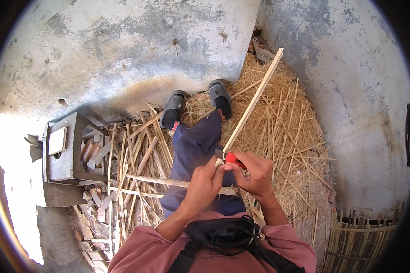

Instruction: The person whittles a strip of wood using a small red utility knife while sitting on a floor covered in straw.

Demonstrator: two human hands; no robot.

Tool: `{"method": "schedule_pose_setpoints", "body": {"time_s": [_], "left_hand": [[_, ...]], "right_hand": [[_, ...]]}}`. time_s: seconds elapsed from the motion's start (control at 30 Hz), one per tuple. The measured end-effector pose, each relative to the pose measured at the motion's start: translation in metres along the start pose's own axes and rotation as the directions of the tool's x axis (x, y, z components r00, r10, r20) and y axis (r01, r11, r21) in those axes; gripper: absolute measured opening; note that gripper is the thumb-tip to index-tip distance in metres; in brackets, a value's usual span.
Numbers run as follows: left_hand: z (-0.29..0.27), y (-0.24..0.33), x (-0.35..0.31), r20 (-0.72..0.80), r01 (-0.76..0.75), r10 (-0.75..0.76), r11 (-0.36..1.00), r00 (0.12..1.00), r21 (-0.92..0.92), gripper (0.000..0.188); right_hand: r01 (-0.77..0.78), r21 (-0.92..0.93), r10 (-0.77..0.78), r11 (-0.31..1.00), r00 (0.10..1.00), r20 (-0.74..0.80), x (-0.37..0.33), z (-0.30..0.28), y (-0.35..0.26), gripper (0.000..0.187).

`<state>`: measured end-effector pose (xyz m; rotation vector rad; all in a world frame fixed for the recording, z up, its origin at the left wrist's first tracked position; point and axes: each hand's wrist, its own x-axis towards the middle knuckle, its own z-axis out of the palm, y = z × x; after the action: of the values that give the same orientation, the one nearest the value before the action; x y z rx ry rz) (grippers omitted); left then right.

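Note:
My right hand [256,173] grips a knife by its red handle [234,159], its small blade [219,154] pointing left. My left hand [206,182] pinches the near end of a long pale bamboo strip [255,98] right beside the blade. The strip runs up and to the right, away from me, over my blue-trousered legs [197,150] and a heap of shavings. The blade sits against the strip's lower end. My feet wear grey slippers [174,109].
A heap of thin bamboo slivers [282,132] lies at the right. Split sticks and offcuts [132,168] pile up at the left beside an overturned grey wooden stool [61,152]. A woven bamboo piece [357,239] stands at lower right. Concrete walls enclose the corner.

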<state>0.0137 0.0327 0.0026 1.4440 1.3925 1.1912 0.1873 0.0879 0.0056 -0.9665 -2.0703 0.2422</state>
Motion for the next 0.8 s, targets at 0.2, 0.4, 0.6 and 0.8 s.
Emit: {"method": "schedule_pose_setpoints", "body": {"time_s": [0.2,0.4,0.6,0.8], "left_hand": [[-0.005,0.003,0.0,0.009,0.001,-0.001,1.0,1.0,0.02,0.027],[-0.009,0.007,-0.001,0.015,0.014,-0.014,1.0,1.0,0.011,0.027],[-0.009,0.009,-0.001,0.014,-0.014,0.015,0.999,1.0,-0.049,0.027],[-0.008,0.005,-0.017,0.1,0.109,-0.113,0.993,0.989,0.051,0.028]], "right_hand": [[0.015,0.005,-0.015,1.0,1.0,-0.024,0.003,0.003,-0.001,0.024],[0.04,-0.027,-0.041,0.999,0.998,-0.049,0.003,0.005,-0.002,0.025],[0.072,-0.051,-0.075,0.996,0.995,-0.059,0.009,0.0,-0.002,0.024],[-0.085,0.055,0.093,0.995,0.978,-0.187,0.026,-0.018,0.02,0.023]]}}
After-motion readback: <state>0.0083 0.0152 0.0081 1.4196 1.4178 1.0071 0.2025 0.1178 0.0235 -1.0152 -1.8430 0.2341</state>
